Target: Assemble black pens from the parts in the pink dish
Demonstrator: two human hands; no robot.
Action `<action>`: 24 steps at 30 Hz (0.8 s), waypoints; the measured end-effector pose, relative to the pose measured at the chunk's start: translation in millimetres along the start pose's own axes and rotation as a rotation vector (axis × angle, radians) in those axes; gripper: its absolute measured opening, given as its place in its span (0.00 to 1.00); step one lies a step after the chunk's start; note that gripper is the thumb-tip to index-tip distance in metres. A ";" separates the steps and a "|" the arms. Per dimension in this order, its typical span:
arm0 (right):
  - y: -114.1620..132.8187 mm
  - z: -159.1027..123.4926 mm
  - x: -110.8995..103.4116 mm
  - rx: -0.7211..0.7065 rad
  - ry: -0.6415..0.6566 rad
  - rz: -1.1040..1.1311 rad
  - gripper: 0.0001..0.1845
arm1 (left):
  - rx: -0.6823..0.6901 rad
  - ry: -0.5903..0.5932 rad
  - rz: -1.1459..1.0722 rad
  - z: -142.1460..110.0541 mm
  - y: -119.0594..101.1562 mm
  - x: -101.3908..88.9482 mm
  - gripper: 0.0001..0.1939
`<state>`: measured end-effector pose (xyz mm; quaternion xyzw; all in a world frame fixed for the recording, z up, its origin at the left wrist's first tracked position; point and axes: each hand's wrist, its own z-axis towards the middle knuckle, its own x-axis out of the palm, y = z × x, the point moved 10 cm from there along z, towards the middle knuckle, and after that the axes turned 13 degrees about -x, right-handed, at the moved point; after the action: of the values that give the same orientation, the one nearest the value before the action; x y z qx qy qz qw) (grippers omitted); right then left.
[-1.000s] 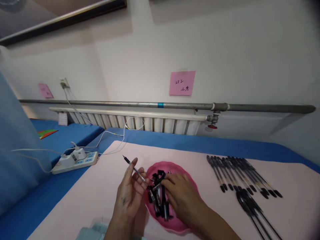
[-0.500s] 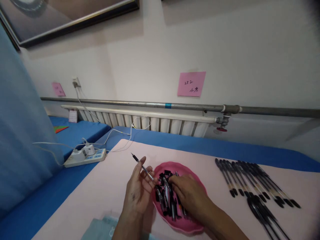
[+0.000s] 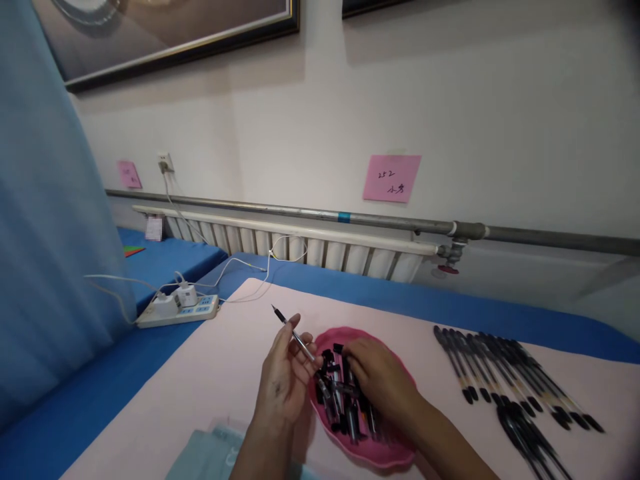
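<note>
My left hand (image 3: 287,380) is closed lightly around an uncapped pen (image 3: 302,344) with a clear barrel and black grip. The pen slants, its tip pointing up and left. Just right of it, my right hand (image 3: 383,377) reaches into a pink scalloped dish (image 3: 327,437), fingers bent together among the pen parts. Its fingertips are partly hidden, so what they grip is unclear. Clear barrels (image 3: 353,423) and black caps lie jumbled in the dish.
Several capped pens (image 3: 493,363) lie in a row on the pink sheet at right, with another bunch (image 3: 527,433) nearer me. A light-blue cloth (image 3: 205,457) is at front left. A power strip (image 3: 200,311) with cables sits at left, and a radiator (image 3: 315,253) runs behind.
My right hand's fingers have shifted slightly among the parts in the dish, and some parts have moved. My left hand still holds the pen. The whole view has shifted a little.
</note>
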<state>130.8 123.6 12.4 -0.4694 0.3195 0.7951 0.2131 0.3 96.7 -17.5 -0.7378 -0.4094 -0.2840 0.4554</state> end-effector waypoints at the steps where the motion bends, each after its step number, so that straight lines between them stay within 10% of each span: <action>1: 0.8 3.7 2.1 -0.010 0.017 -0.015 0.12 | -0.005 -0.005 -0.001 0.7 0.6 -0.8 0.15; 24: 6.3 27.3 33.7 0.080 0.208 -0.110 0.10 | 0.014 -0.039 0.053 7.1 -2.8 -8.6 0.13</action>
<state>94.3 139.7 -5.8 -0.5573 0.3454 0.7157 0.2405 -6.1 100.8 -26.1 -0.7506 -0.4003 -0.2547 0.4599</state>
